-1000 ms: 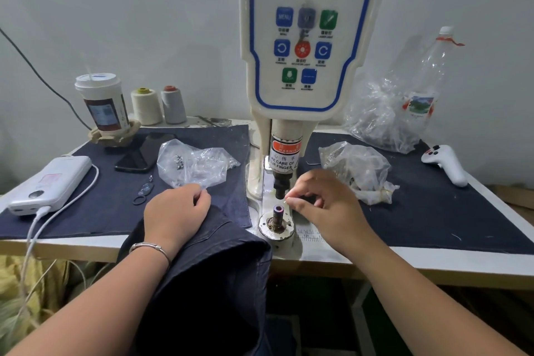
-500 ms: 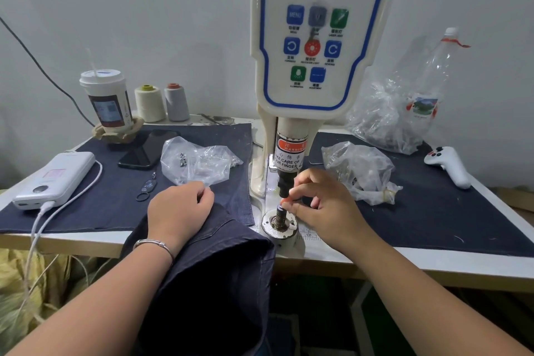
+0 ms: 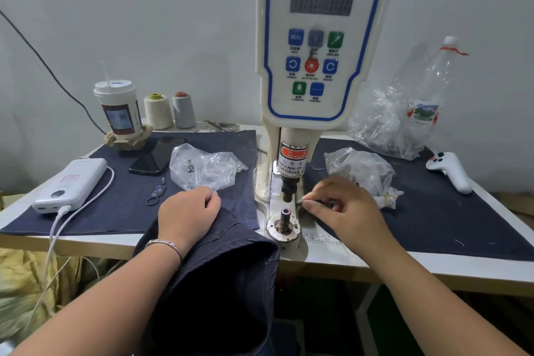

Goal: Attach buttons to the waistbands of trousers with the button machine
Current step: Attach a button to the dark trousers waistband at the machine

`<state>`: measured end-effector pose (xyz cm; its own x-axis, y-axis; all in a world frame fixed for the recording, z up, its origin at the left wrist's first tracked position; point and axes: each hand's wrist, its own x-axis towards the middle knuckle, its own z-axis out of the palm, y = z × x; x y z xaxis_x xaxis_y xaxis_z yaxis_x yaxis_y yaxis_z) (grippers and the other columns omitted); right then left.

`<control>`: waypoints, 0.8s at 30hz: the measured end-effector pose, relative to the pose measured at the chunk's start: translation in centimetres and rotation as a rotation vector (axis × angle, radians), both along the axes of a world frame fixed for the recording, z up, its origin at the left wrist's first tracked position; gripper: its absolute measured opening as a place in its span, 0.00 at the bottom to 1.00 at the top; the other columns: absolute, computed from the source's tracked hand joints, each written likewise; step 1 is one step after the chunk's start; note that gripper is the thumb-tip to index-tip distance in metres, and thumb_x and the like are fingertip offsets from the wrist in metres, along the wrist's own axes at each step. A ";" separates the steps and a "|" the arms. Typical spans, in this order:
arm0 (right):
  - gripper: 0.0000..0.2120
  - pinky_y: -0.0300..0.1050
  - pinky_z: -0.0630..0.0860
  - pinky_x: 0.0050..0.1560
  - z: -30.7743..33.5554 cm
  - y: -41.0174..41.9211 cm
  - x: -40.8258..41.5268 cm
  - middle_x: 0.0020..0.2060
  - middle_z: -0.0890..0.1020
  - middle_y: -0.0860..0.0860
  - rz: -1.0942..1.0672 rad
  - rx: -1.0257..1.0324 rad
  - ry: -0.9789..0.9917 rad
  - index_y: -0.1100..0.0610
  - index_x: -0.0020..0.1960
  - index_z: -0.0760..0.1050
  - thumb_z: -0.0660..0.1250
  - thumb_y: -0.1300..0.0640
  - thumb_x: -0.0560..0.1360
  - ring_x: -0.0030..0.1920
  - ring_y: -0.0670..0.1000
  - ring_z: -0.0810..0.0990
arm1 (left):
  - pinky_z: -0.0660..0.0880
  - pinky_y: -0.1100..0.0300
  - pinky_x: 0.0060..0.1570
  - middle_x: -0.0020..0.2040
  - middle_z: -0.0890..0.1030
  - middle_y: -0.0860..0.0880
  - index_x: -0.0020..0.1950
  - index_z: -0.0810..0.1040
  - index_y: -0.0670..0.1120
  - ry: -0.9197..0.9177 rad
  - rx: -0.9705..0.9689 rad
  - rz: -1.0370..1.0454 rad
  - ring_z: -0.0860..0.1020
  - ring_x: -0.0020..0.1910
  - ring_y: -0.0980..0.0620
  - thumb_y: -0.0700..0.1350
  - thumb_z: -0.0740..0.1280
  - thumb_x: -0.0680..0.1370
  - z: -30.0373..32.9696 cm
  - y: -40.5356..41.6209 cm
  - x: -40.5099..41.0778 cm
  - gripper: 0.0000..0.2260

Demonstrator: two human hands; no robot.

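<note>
Trousers (image 3: pixel 208 283) gripped by left hand (image 3: pixel 187 214); right hand (image 3: pixel 344 211) fingers pinch a button (image 3: pixel 332 205).

We see two bare forearms without sleeves; a thin silver bracelet (image 3: pixel 164 243) circles the left wrist (image 3: pixel 170 248).

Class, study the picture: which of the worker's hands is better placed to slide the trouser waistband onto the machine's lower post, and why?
Probably the left. The left hand already grips the trousers just beside the lower post. The right hand is pinching something small.
</note>
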<state>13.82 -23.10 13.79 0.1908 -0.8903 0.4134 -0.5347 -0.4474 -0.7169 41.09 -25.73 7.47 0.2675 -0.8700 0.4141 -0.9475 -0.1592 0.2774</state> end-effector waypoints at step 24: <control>0.04 0.30 0.70 0.37 6.9 10.8 1.3 0.30 0.79 0.44 0.486 0.455 -0.080 0.55 0.41 0.82 0.76 0.60 0.69 0.33 0.39 0.74 | 0.73 0.70 0.44 0.41 0.84 0.53 0.49 0.81 0.43 0.784 0.650 -0.964 0.79 0.41 0.59 0.32 0.65 0.78 14.6 13.0 -4.1 0.08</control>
